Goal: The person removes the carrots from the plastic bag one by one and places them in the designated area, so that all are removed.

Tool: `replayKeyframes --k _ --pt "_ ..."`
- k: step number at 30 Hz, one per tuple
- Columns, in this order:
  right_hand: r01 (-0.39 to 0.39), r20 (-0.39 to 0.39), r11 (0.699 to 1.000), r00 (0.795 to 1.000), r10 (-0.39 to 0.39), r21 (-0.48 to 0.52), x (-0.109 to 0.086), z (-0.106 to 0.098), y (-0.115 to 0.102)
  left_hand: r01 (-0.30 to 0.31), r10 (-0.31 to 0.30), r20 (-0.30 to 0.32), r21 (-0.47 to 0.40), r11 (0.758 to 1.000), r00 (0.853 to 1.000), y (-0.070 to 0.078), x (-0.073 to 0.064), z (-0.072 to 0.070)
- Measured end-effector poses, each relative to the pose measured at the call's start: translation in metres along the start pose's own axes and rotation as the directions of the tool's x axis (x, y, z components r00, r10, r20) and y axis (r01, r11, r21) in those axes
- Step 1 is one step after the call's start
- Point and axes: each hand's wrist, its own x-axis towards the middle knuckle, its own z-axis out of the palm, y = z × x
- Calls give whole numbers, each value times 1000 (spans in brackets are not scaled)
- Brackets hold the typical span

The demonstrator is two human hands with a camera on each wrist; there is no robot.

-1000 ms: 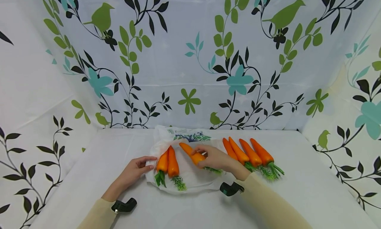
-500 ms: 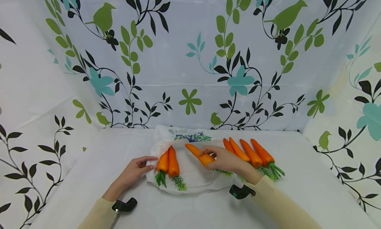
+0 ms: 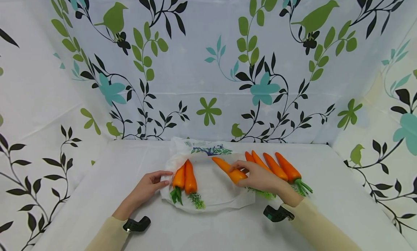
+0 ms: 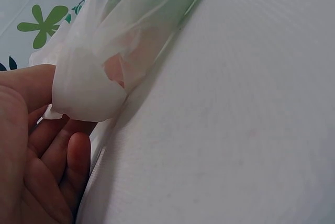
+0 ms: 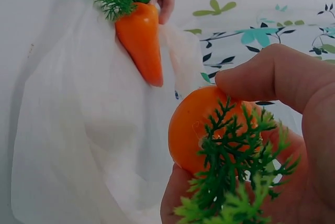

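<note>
In the head view my right hand (image 3: 257,176) grips an orange toy carrot (image 3: 226,167) by its thick end, tip pointing to the back left, over the right part of a white plastic bag (image 3: 218,200). The right wrist view shows the carrot's round top and feathery green leaves (image 5: 225,150) between thumb and fingers. Two more carrots (image 3: 190,178) lie side by side at the bag's left part. My left hand (image 3: 150,188) pinches the bag's left edge; thin film (image 4: 91,88) covers its fingertips in the left wrist view.
Several carrots (image 3: 288,166) lie in a slanted row to the right of the bag, partly behind my right hand and forearm. The white table (image 3: 202,233) ends at a patterned cloth (image 3: 182,80) at the back. Each wrist wears a black camera band (image 3: 137,225).
My right hand has carried its carrot to the right, from the middle of the bag towards its right edge and the row of carrots. The left hand has stayed at the bag's edge.
</note>
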Motion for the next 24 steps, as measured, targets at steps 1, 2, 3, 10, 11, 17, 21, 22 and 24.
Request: replayKeyframes --k 1,2,3,10,11,17,21,22,24 --pt "-8 -3 1000 1000 8 1 -2 -1 1 -1 1 2 4 1000 1000 -1 0 0" --pt "-13 -3 1000 1000 13 6 -4 -3 1 0 0 2 5 1000 1000 -1 0 0" --pt "-19 -3 1000 1000 19 12 -6 -4 2 0 0 2 5 1000 1000 -1 0 0" --pt "-58 -29 998 998 58 24 -19 -15 7 4 -4 -2 2 1000 1000 -1 0 0" --pt "-67 -36 998 997 67 18 -21 -17 8 6 -6 -1 -2 1000 1000 -1 0 0" --pt "-94 -67 995 993 96 32 -35 -28 14 5 -5 -2 -7 1000 1000 -2 1 0" --pt "-70 -84 997 994 74 43 -44 -36 20 9 -9 -3 -1 1000 1000 -2 1 0" --pt "-72 -93 997 993 75 38 -46 -38 21 10 -10 -3 1 1000 1000 -2 1 0" --pt "-69 -103 997 992 73 43 -50 -42 24 14 -14 -1 -1 1000 1000 -2 1 0"
